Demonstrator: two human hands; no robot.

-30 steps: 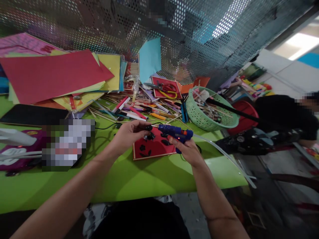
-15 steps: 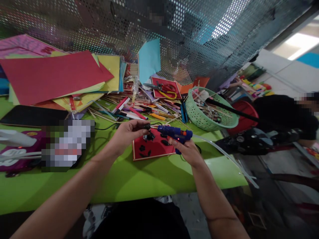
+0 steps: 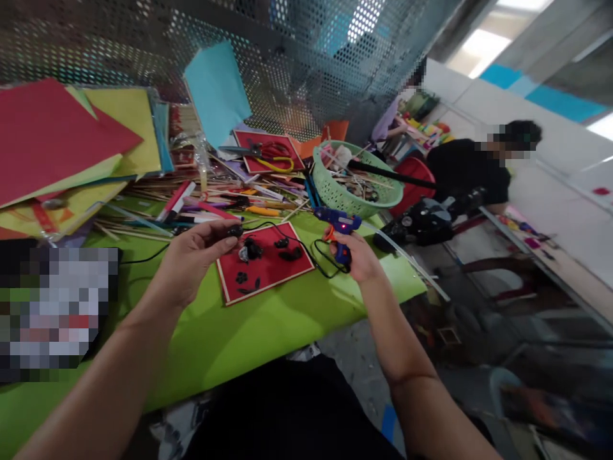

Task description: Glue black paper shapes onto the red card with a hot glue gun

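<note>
Between the thumb and fingers of my left hand (image 3: 196,259) is a small dark piece (image 3: 234,230), too small to make out exactly. My right hand (image 3: 357,252) grips a blue hot glue gun (image 3: 338,225), its red light lit and a long clear glue stick (image 3: 407,255) trailing from its rear. Between the hands, a red panel with a pale wooden edge (image 3: 272,275) lies on the green table cover. Black flower and leaf shapes (image 3: 242,277) and a dark, shiny clump (image 3: 249,250) sit on it. The gun's black cord loops beside the panel.
Behind the panel lie many sticks and markers (image 3: 182,201), plus scissors (image 3: 272,156) on another red panel. A green basket (image 3: 354,191) stands at the back right. Coloured paper sheets (image 3: 57,140) are stacked left. Another person (image 3: 467,172) is beyond the table, at right.
The glue gun has moved right, away from the dark piece in my left hand, uncovering more of the red panel. My view has turned to the right.
</note>
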